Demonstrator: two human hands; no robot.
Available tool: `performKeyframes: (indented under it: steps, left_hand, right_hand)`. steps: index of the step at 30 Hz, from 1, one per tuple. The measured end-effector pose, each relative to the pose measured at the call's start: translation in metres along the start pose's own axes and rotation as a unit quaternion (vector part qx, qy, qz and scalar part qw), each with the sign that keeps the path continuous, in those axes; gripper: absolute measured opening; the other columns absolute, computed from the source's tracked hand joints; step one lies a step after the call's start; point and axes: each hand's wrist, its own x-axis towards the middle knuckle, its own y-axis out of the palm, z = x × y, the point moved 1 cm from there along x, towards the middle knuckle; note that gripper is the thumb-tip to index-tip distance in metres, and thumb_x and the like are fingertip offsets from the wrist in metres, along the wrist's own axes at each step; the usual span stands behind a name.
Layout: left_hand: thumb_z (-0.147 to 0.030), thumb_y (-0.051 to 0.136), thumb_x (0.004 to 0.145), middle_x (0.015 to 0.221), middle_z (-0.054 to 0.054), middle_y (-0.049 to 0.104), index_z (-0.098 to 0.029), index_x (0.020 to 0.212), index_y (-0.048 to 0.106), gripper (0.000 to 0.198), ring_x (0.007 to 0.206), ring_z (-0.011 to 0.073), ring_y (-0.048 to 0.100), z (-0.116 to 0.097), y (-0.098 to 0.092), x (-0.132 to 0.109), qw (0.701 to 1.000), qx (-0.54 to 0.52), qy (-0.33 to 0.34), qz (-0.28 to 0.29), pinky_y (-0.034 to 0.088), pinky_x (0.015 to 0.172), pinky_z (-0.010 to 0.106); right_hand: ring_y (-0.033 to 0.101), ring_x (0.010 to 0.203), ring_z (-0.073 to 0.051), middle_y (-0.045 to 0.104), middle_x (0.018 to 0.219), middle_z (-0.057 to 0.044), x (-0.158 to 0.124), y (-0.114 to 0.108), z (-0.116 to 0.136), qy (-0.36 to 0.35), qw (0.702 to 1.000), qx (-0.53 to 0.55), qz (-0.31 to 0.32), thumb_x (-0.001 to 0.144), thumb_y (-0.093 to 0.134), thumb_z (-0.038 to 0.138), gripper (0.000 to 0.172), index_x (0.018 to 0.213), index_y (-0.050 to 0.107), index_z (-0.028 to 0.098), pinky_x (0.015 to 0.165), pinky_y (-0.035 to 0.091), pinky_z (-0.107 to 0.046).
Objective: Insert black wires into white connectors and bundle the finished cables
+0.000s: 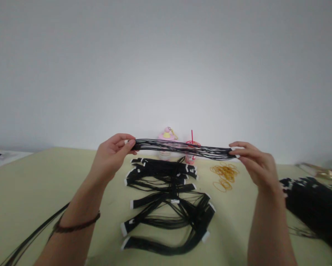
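A bundle of thin black cables (182, 147) with white ends is stretched level above the table, between my two hands. My left hand (117, 149) pinches its left end between thumb and fingers. At the right end, the fingers of my right hand (251, 159) are closed on the bundle. Below it, several black cable bundles (168, 223) with white end pieces lie in a column on the table. Yellow rubber bands (225, 175) lie in a loose heap just left of my right hand.
The pale green table (44, 181) meets a white wall. A pink-lidded cup (166, 136) and a cup with a red straw (190, 159) stand behind the bundles. At right lies a large black cable pile (315, 207); loose black strands (38, 234) run beside my left forearm.
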Motion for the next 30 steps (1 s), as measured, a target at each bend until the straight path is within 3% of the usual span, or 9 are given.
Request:
performKeyframes:
  steps: [2, 4, 8, 14, 16, 19, 21, 26, 30]
  left_hand:
    - [-0.035, 0.072, 0.070, 0.070, -0.001, 0.069, -0.015, 0.089, 0.062, 0.029, 0.058, 0.0109, 0.064, 0.001, -0.001, 0.000, 1.000, -0.016, 0.015, -0.016, 0.054, 0.062, 0.023]
    - [-0.033, 0.073, 0.070, 0.070, -0.001, 0.069, -0.015, 0.089, 0.063, 0.028, 0.060, 0.0107, 0.065, 0.004, -0.003, 0.002, 0.999, -0.037, 0.025, -0.027, 0.054, 0.062, 0.022]
    - [-0.029, 0.073, 0.072, 0.061, -0.001, 0.067, -0.015, 0.085, 0.064, 0.021, 0.054, 0.0099, 0.062, 0.010, -0.009, 0.006, 0.998, -0.057, 0.015, -0.036, 0.051, 0.056, 0.019]
    - [-0.034, 0.070, 0.075, 0.050, -0.004, 0.058, -0.018, 0.078, 0.063, 0.017, 0.046, 0.0090, 0.053, 0.003, -0.014, 0.006, 1.000, -0.010, -0.005, -0.009, 0.044, 0.050, 0.020]
    - [-0.037, 0.069, 0.074, 0.047, -0.004, 0.056, -0.018, 0.075, 0.062, 0.020, 0.044, 0.0093, 0.050, 0.001, -0.015, 0.004, 0.998, 0.046, -0.027, 0.024, 0.040, 0.047, 0.020]
    - [-0.043, 0.069, 0.070, 0.047, -0.002, 0.055, -0.017, 0.073, 0.064, 0.026, 0.044, 0.0110, 0.050, 0.000, -0.018, 0.001, 0.980, 0.139, -0.076, 0.122, 0.035, 0.045, 0.021]
    - [-0.045, 0.068, 0.069, 0.048, -0.001, 0.056, -0.017, 0.072, 0.065, 0.029, 0.046, 0.0120, 0.051, -0.002, -0.020, -0.001, 0.970, 0.172, -0.085, 0.150, 0.035, 0.045, 0.021]
    - [-0.039, 0.070, 0.068, 0.058, -0.001, 0.064, -0.018, 0.075, 0.067, 0.023, 0.057, 0.0125, 0.057, -0.017, -0.025, -0.005, 0.984, 0.148, -0.028, 0.095, 0.043, 0.055, 0.021]
    - [-0.034, 0.071, 0.069, 0.063, 0.000, 0.067, -0.017, 0.079, 0.069, 0.020, 0.060, 0.0116, 0.058, -0.032, -0.026, -0.013, 0.988, 0.153, 0.010, 0.023, 0.042, 0.056, 0.020]
  right_hand:
    - [0.066, 0.092, -0.020, 0.071, 0.096, -0.007, 0.002, 0.006, -0.002, 0.022, 0.998, 0.015, -0.053, 0.076, 0.073, 0.024, 0.006, 0.080, 0.077, 0.024, 0.076, 0.055, -0.032]
    - [0.066, 0.083, -0.017, 0.071, 0.094, -0.005, 0.003, 0.011, -0.005, 0.064, 0.992, 0.057, -0.090, 0.070, 0.078, 0.021, 0.017, 0.087, 0.076, 0.024, 0.074, 0.056, -0.031]
    - [0.066, 0.072, -0.014, 0.071, 0.095, -0.005, 0.002, 0.016, -0.010, 0.107, 0.982, 0.131, -0.080, 0.066, 0.081, 0.019, 0.040, 0.105, 0.072, 0.023, 0.067, 0.057, -0.028]
    - [0.066, 0.077, -0.015, 0.069, 0.095, -0.005, 0.000, 0.013, -0.010, 0.101, 0.978, 0.169, -0.068, 0.064, 0.082, 0.019, 0.035, 0.098, 0.073, 0.023, 0.069, 0.057, -0.027]
    - [0.066, 0.076, -0.014, 0.069, 0.094, -0.004, 0.000, 0.011, -0.010, 0.138, 0.976, 0.167, -0.010, 0.063, 0.083, 0.021, 0.039, 0.100, 0.072, 0.024, 0.067, 0.057, -0.026]
    - [0.067, 0.074, -0.017, 0.070, 0.091, -0.007, -0.001, 0.008, -0.012, 0.239, 0.949, 0.124, 0.164, 0.063, 0.084, 0.029, 0.040, 0.100, 0.073, 0.020, 0.064, 0.057, -0.027]
    - [0.068, 0.078, -0.020, 0.072, 0.090, -0.010, -0.001, 0.007, -0.014, 0.270, 0.935, 0.093, 0.209, 0.064, 0.084, 0.033, 0.040, 0.098, 0.073, 0.018, 0.066, 0.058, -0.030]
    - [0.068, 0.088, -0.020, 0.069, 0.113, -0.012, 0.002, 0.004, -0.013, 0.230, 0.966, 0.058, 0.101, 0.062, 0.085, 0.033, 0.046, 0.105, 0.073, 0.021, 0.078, 0.058, -0.033]
    - [0.067, 0.097, -0.022, 0.064, 0.121, -0.014, 0.003, 0.002, -0.002, 0.186, 0.980, 0.017, 0.066, 0.061, 0.084, 0.033, 0.032, 0.089, 0.076, 0.020, 0.073, 0.058, -0.030]
